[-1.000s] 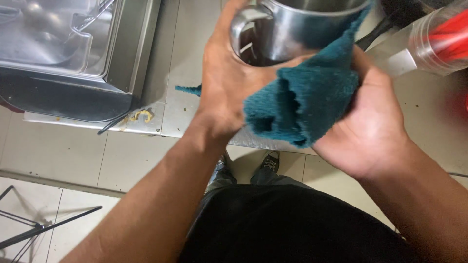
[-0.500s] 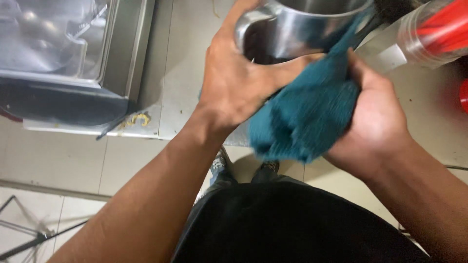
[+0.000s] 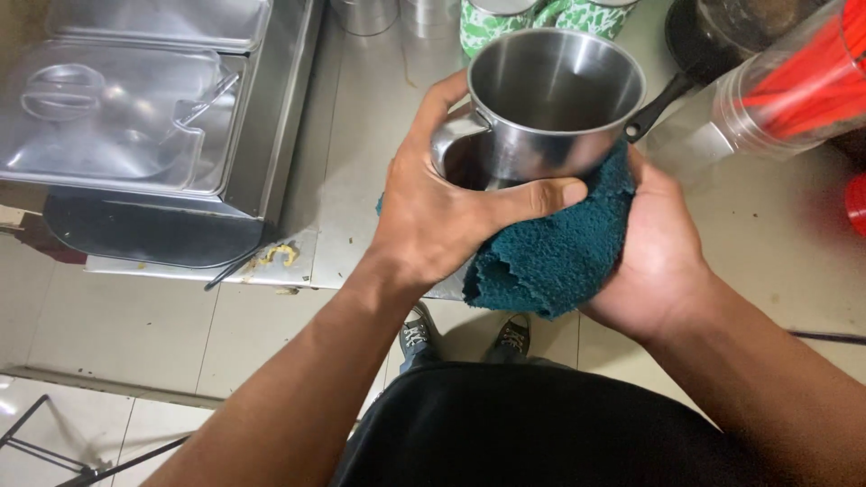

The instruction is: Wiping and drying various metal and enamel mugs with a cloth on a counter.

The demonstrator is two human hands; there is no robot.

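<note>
My left hand point(image 3: 442, 212) has its fingers wrapped tight on the steel mug point(image 3: 550, 104), thumb laid across the lower wall, other fingers through or behind the handle. Right hand point(image 3: 654, 257) cups under it, fingers clamped on the teal cloth point(image 3: 555, 257), pressing it against the mug's base and side. The mug is held in the air, mouth up and tilted a little toward me, over the front edge of the steel counter point(image 3: 361, 162).

Risks, as I judge it: the mug hangs past the counter's front edge with floor tiles and my shoes point(image 3: 465, 334) below, so a slip of the thumb on polished steel drops it there. The loose cloth hem could snag. Close behind stand the green patterned cups point(image 3: 492, 22), the black pan handle point(image 3: 658, 104) and a clear sleeve of red straws point(image 3: 785, 90); a wide twist could knock them.

Versus half a second ago: the mug is now lower in view with its full rim and inside showing, the cloth sits more under the mug than draped over its side, and the lidded steel tray point(image 3: 135, 117) at the counter's left shows more fully.
</note>
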